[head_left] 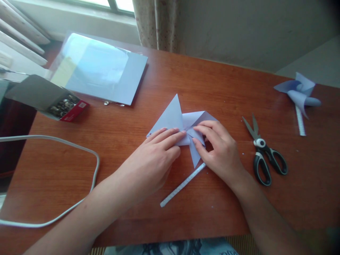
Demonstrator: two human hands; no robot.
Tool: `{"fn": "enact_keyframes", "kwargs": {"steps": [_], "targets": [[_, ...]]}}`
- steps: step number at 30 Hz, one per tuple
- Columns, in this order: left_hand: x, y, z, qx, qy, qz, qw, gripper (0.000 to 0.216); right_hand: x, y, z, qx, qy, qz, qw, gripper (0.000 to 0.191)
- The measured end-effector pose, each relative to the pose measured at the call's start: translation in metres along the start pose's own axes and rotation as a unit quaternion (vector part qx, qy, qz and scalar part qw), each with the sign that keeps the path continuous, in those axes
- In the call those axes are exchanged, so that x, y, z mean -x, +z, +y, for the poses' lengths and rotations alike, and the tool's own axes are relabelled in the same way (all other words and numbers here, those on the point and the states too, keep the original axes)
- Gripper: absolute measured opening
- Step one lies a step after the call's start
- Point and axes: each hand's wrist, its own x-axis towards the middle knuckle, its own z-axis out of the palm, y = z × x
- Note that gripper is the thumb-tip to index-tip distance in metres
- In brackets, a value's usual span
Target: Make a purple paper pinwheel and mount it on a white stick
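A pale paper pinwheel [170, 115], cut into pointed blades, lies on the wooden table between my hands. My left hand [159, 152] rests flat on its left side, fingers stretched toward the centre. With thumb and fingers, my right hand [219, 148] pinches a blade folded in near the middle. One blade points up and left, another points down. Just below lies a thin rolled paper stick [183, 184], its upper end near my right thumb. Whether a pin is at the centre is hidden by my fingertips.
Open black-handled scissors [261, 152] lie to the right. Beyond them is a pinwheel on a stick [300, 92]. At upper left are sheets in a clear plastic sleeve [106, 71] and an open box of metal pieces [63, 104]. A white cable [97, 159] loops at left.
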Motion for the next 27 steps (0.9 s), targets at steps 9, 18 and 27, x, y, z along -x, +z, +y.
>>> {"fn": "enact_keyframes", "kwargs": {"steps": [9,18,27], "targets": [[0.0001,-0.0013,0.0001,0.0,-0.001,-0.005,1.0,0.023,-0.0003,0.0006,0.0015,-0.004,-0.008,0.002,1.0,0.022],[0.0,-0.001,0.0004,-0.001,-0.003,-0.005,1.0,0.023,-0.0002,0.0018,0.0026,-0.009,-0.007,0.001,1.0,0.02],[0.0005,-0.001,-0.0003,0.006,-0.004,-0.007,1.0,0.023,-0.0004,0.0009,0.004,-0.012,-0.015,-0.006,1.0,0.02]]}}
